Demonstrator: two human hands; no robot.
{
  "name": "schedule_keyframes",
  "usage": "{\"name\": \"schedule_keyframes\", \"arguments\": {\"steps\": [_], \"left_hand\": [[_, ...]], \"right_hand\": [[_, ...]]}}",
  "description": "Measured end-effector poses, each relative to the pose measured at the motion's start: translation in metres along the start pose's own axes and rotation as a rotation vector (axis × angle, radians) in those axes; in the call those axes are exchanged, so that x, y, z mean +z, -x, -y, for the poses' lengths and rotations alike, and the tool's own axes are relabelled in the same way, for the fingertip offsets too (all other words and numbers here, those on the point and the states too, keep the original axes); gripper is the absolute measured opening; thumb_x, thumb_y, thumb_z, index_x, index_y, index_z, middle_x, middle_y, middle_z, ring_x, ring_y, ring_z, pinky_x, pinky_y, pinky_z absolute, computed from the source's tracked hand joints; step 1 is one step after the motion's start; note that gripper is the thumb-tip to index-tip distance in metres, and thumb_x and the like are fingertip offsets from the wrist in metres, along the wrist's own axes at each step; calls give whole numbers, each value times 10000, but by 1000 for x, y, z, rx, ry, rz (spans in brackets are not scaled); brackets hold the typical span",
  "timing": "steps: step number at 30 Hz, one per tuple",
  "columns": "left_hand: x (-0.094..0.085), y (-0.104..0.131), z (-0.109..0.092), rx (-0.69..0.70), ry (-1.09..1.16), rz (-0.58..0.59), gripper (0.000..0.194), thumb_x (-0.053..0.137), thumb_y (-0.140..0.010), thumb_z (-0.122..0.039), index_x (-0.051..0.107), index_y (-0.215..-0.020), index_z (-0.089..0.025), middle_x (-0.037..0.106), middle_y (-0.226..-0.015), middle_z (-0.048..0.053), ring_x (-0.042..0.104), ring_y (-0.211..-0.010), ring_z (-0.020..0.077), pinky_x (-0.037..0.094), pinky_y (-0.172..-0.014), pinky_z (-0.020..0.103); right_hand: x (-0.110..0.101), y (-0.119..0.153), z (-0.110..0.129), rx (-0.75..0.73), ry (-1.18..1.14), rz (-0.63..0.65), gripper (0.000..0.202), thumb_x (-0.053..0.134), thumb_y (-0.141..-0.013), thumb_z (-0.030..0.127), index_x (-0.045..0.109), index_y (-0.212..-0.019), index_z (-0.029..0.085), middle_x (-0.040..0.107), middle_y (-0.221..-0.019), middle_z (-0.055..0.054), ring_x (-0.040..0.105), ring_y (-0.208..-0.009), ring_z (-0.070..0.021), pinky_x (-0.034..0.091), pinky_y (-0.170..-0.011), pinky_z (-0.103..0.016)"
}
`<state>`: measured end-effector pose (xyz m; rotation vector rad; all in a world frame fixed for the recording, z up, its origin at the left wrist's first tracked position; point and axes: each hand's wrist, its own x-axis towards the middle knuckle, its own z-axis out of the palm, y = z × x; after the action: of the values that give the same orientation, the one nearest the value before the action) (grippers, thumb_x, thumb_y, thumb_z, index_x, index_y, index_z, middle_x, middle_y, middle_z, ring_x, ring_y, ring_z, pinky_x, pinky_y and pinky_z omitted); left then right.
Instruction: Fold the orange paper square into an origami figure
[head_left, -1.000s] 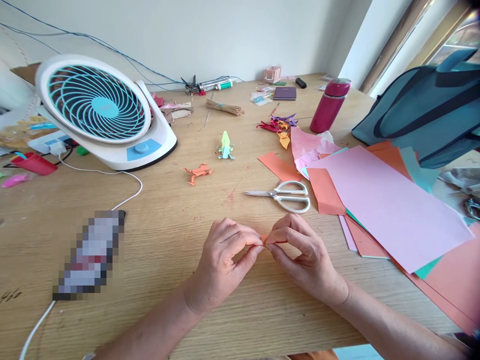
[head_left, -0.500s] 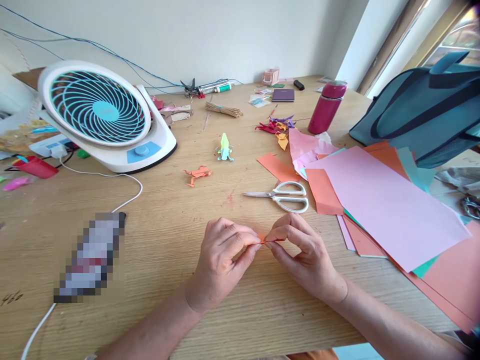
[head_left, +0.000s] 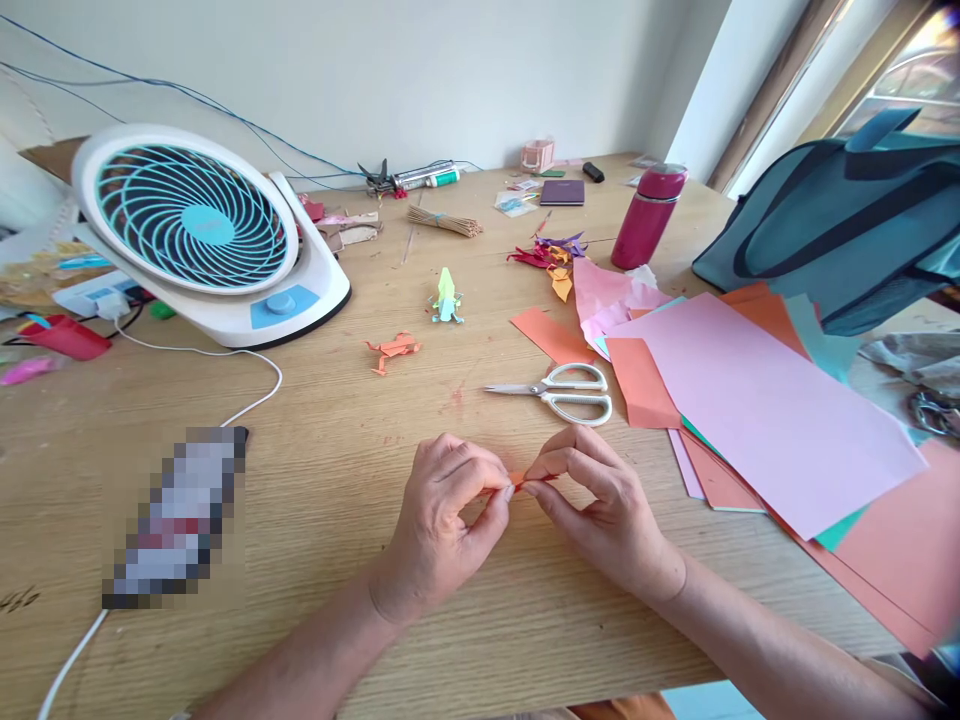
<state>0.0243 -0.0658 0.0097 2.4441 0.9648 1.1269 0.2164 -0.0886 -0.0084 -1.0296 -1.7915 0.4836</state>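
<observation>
A small folded piece of orange paper (head_left: 517,481) is pinched between both my hands, just above the table's near middle. My left hand (head_left: 448,510) grips its left end between thumb and fingertips, while my right hand (head_left: 596,500) pinches the right end. Fingers cover most of the paper, so its full shape is hidden. Beyond my hands lie white-handled scissors (head_left: 559,390) with their blades pointing left. Farther off, an orange folded-paper figure (head_left: 394,350) and a green and light-blue folded-paper figure (head_left: 447,298) rest on the wood.
Coloured paper sheets (head_left: 772,400) are heaped at the right, near a magenta bottle (head_left: 649,218) and a teal bag (head_left: 832,220). A fan (head_left: 202,230) stands at the left, with a blurred-out device (head_left: 176,520) on a white cable in front. Several folded pieces (head_left: 551,258) lie farther back.
My left fingers have shifted slightly on the orange paper, and a little more of it shows between the hands. The whole view has moved slightly.
</observation>
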Motion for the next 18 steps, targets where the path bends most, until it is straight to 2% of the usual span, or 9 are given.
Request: {"name": "schedule_keyframes", "arguments": {"steps": [7,10,18], "left_hand": [[0,0,2,-45,62,-37,165,593,-868,-53,592,-836,-215,678,-795,-5,594,-759,162,443,-749,330],[0,1,3,-48,56,-15,152,627,-870,-68,627,-877,-220,699,-824,-6,599,-786,167,438,-772,336],[1,2,0,-65,22,37,180,606,-855,-35,598,-809,-209,696,-811,-24,561,-780,165,402,-786,344]], "right_hand": [[-3,0,-1,30,-13,-39,113,603,-911,101,643,-897,205,598,-868,-37,580,-816,-173,485,-718,-328],[-2,0,-1,28,-12,-15,116,602,-908,97,652,-899,202,593,-860,-40,576,-810,-177,481,-717,-333],[1,0,1,-38,1,55,137,610,-906,96,670,-923,218,602,-853,-36,568,-793,-179,450,-726,-347]]}}
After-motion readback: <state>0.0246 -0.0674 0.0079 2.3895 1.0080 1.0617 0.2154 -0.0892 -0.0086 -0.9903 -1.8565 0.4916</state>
